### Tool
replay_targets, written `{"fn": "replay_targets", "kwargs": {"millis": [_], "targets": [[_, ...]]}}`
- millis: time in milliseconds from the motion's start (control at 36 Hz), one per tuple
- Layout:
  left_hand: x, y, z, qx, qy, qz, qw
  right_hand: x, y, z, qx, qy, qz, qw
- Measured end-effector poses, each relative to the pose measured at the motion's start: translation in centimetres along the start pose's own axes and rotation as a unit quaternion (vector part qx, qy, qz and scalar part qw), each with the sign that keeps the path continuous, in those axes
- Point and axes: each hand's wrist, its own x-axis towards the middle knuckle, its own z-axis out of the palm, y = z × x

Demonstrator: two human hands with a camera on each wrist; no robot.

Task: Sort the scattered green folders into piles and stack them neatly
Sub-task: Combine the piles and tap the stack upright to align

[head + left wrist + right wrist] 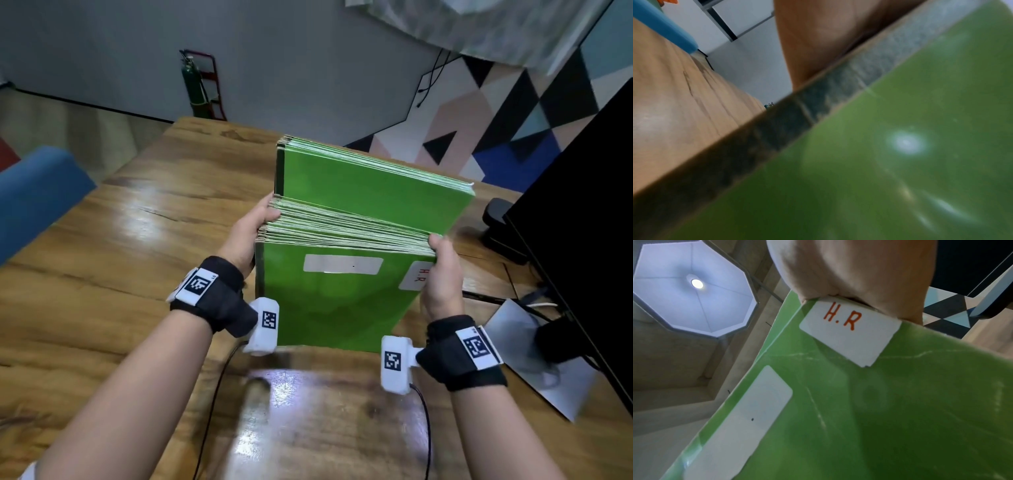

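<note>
Both hands, left (247,236) and right (440,274), grip the upright bundle of thin green card folders (342,294) by its sides on the wooden counter (137,219); I judge loosening could let the fanned top edges splay and slide apart.

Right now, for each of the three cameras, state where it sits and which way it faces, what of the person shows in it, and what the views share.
Head: worn on the head, facing forward and down at the wooden table; both forearms show, the left hand and right hand gripping the stack of green folders.
Left wrist: looks along the hand at the front folder's blurred left edge; only the palm shows.
Right wrist: looks up the cover past the H.R label to the ceiling light; palm shows.
Shared: head and right wrist both show the H.R label; all show the green front cover.
</note>
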Motion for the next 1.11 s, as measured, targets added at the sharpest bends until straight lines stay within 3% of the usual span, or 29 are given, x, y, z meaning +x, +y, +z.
{"fn": "replay_targets", "kwargs": {"millis": [111,417,611,778,944,1111], "targets": [[-0.1,0.9,0.2,0.032,-0.036,-0.002,0.999,-0.7,-1.4,-0.2,-0.004,-0.020,0.007,1.000],[1.2,1.9,0.9,0.072,0.055,-0.049,0.995,-0.7,-2.6,1.1,0.002,0.036,0.023,0.999],[0.7,2.2,1.4,0.120,0.064,-0.008,0.991,-1.0,-2.6,1.1,-0.029,0.045,0.007,0.999],[-1.1,0.8,1.0,-0.022,-0.020,0.040,0.999,-0.4,-1.8,1.0,-0.007,0.070,0.023,0.997],[-1.7,-1.6,-1.0,0.005,-0.065,0.098,0.993,-1.0,-1.9,1.3,-0.001,0.082,0.031,0.996],[-0.7,-3.8,-1.5,0.059,-0.033,0.119,0.991,-2.5,-1.3,0.8,0.025,0.007,0.021,0.999]]}}
